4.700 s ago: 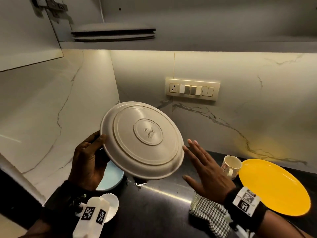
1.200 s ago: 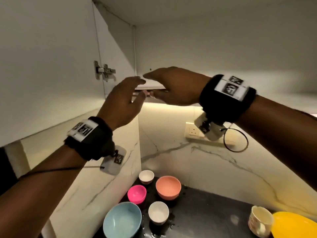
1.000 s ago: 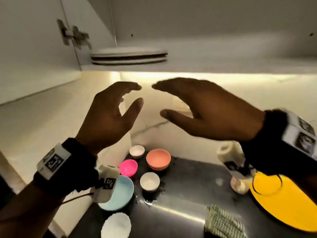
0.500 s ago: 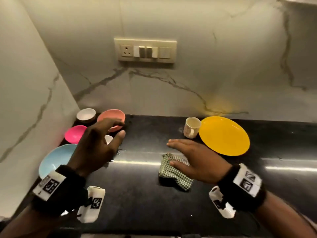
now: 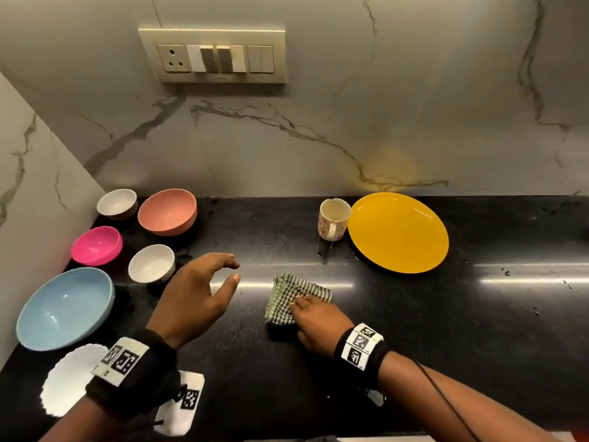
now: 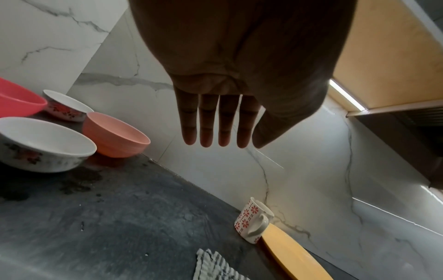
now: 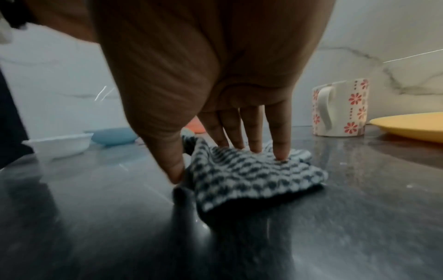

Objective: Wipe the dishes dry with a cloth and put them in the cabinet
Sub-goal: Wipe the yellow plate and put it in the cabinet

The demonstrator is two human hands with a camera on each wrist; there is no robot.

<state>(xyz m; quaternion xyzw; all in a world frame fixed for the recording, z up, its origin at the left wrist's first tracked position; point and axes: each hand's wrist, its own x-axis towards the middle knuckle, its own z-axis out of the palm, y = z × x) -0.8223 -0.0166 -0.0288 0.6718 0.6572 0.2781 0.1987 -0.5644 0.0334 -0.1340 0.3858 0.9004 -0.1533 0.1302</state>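
A folded green-checked cloth [image 5: 283, 298] [image 7: 251, 176] lies flat on the black counter [image 5: 430, 339]. My right hand [image 5: 298, 306] [image 7: 215, 163] is on it: straight fingers press its top, and the thumb touches its left edge. My left hand [image 5: 234, 270] [image 6: 225, 140] hovers open and empty over the counter, left of the cloth. A yellow plate [image 5: 398, 232] [image 7: 412, 127] and a flowered mug [image 5: 333, 218] [image 7: 340, 108] stand behind the cloth. The cabinet is out of view.
At the left stand a blue bowl [image 5: 65, 307], a pink bowl [image 5: 97, 245], a peach bowl [image 5: 167, 210], two white bowls [image 5: 151, 263] [image 5: 117, 203] and a white scalloped dish [image 5: 67, 381]. A switch panel [image 5: 212, 55] is on the marble wall. Water drops dot the counter.
Both hands set the pale plate on the cabinet stack, then came down to the counter. Since half a second ago the right hand has settled onto the cloth; the left hand drifted right.
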